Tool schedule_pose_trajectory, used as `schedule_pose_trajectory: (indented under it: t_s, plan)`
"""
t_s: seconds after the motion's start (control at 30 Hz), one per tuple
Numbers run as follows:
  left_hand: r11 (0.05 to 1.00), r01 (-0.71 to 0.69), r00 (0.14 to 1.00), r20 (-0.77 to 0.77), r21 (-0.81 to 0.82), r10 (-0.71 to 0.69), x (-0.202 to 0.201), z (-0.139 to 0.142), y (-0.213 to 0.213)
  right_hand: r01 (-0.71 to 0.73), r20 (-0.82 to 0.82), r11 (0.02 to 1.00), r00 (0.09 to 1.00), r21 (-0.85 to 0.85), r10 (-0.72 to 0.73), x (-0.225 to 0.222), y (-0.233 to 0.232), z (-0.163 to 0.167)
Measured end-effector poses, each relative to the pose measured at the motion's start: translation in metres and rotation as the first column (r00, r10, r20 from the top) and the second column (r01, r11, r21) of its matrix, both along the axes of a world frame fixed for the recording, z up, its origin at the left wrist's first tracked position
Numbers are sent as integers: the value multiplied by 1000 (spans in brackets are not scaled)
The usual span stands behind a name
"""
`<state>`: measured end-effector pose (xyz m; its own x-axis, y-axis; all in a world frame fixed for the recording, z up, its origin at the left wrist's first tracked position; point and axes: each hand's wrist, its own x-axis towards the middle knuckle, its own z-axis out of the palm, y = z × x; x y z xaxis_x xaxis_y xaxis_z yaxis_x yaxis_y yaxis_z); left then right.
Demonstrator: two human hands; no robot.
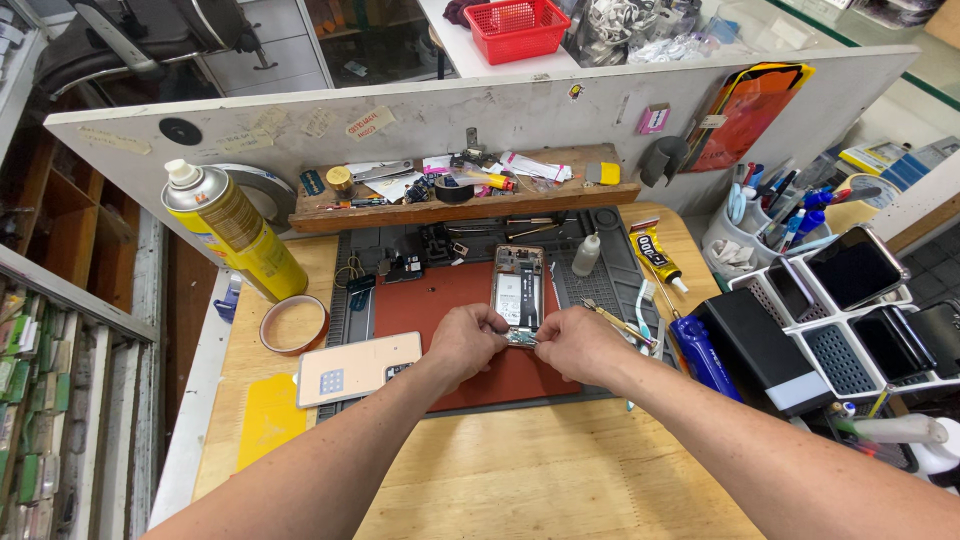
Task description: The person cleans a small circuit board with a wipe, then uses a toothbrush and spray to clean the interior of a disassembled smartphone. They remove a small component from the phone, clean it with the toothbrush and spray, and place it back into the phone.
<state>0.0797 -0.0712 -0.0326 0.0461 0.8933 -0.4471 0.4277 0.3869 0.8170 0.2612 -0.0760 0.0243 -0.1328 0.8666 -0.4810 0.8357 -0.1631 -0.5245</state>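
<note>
Both hands' fingers pinch opened phone [519, 291] bottom edge; pen cup [752, 232] full of pens.

Yellow spray can with white cap [232, 232] lay tilted at nine o'clock on the wooden bench [520, 470]. Roll of tan tape [294, 323] sat just below it. Pale pink phone back cover [357, 367] rested at seven o'clock. Red plastic basket [516, 28] stood at twelve, beyond the white partition [400, 115]. Blue-handled tool [702, 356] and black box [760, 350] lay at three. Small white squeeze bottle [586, 254] stood at one.
</note>
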Motion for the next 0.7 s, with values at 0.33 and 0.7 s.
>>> schedule_pose_trajectory:
  t_s: [0.33, 0.7]
  plan:
    - [1000, 24, 1000, -14, -1, -25, 0, 3, 0, -12, 54, 997, 998, -76, 16, -11, 2, 12]
    - [999, 17, 999, -29, -28, -18, 1, 0, 3, -25, 66, 999, 997, -36, 27, -33, 0, 25]
